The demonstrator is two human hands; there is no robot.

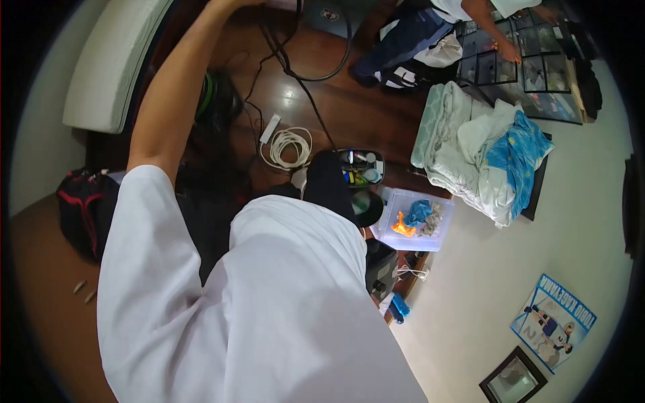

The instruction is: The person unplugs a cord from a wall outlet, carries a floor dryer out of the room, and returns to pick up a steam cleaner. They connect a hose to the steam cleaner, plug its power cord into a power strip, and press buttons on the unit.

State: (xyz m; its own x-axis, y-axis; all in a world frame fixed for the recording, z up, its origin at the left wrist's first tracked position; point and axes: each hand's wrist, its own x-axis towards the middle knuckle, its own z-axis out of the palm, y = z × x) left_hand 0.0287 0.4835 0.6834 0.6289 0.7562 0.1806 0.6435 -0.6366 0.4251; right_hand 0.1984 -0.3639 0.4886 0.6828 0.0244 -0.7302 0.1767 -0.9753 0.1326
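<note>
My left arm reaches up to the top edge of the head view. Only a sliver of my left hand shows there; its fingers are cut off, so whatever they hold is out of sight. Just right of that hand, a bundle of black cables hangs down in loops, and one strand runs on toward an organizer bin of small items. Whether the hand touches the cables cannot be seen. My right hand does not appear.
A coiled white cable and a white power strip lie on the wood floor. Nearby are a clear plastic bin and folded bedding. Another person's hand is by the black drawers. A backpack sits left.
</note>
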